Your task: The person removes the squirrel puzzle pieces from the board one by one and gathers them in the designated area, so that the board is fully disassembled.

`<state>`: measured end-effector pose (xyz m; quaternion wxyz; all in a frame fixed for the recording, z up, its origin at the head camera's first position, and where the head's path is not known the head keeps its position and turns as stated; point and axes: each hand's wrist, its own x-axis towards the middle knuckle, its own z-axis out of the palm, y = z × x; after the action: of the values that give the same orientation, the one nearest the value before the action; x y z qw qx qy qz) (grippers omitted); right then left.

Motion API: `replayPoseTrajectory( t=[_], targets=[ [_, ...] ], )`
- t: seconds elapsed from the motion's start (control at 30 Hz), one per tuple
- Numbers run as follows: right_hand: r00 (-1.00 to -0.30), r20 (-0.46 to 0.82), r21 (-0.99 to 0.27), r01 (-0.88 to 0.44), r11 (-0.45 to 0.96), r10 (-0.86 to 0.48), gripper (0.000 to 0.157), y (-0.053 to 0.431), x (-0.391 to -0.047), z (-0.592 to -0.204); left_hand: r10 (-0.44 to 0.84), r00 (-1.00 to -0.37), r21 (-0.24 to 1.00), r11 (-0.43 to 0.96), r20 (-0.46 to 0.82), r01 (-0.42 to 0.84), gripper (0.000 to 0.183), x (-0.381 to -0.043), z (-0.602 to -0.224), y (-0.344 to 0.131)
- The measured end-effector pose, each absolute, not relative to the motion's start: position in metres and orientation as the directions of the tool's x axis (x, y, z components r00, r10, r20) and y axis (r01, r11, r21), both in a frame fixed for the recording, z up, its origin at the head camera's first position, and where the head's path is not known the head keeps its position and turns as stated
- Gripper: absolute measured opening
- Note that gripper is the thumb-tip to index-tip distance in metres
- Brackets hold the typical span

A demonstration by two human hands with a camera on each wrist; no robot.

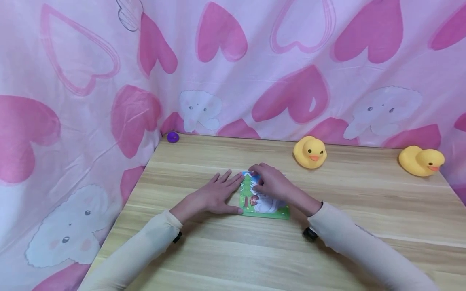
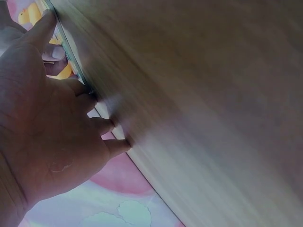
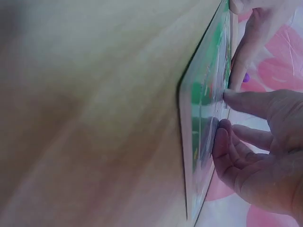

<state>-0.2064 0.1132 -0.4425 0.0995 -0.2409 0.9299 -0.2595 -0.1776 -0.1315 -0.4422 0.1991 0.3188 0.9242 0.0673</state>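
Rectangular, green-bordered picture board lies flat on the pale wood-grain tabletop. Your left hand, spread, touches its left edge, gripping nothing; your right hand, half-curled, touches its face, hold indiscernible. Best: brace left, press lightly right.

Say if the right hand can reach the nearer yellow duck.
Probably yes: nothing visible stands between the right hand and the yellow, rounded toy duck, though the hand's fingers are at the flat, green-edged picture board.

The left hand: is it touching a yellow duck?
No, the left hand touches the left edge of the picture board.
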Motion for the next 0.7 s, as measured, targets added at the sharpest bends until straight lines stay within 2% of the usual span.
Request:
replayPoseTrajectory(
  t=[0.17, 0.33, 0.57, 0.7],
  targets=[
    [-0.876, -0.084, -0.466, -0.388, 0.796, -0.475, 0.046, 0.104, -0.209, -0.444, 0.613, -0.718, 0.24, 0.79, -0.328, 0.565, 0.111, -0.178, -0.443, -0.132],
    [-0.887, -0.104, -0.436, -0.366, 0.822, -0.45, 0.048, 0.098, -0.208, -0.442, 0.618, -0.713, 0.242, 0.786, -0.331, 0.569, 0.112, -0.178, -0.441, -0.132],
    [-0.905, -0.12, -0.42, -0.326, 0.847, -0.408, 0.053, 0.094, -0.202, -0.435, 0.62, -0.712, 0.247, 0.785, -0.331, 0.568, 0.111, -0.179, -0.439, -0.131],
    [-0.899, -0.12, -0.457, -0.326, 0.828, -0.42, 0.052, 0.096, -0.204, -0.436, 0.621, -0.71, 0.249, 0.783, -0.331, 0.57, 0.111, -0.179, -0.441, -0.131]
  ],
)
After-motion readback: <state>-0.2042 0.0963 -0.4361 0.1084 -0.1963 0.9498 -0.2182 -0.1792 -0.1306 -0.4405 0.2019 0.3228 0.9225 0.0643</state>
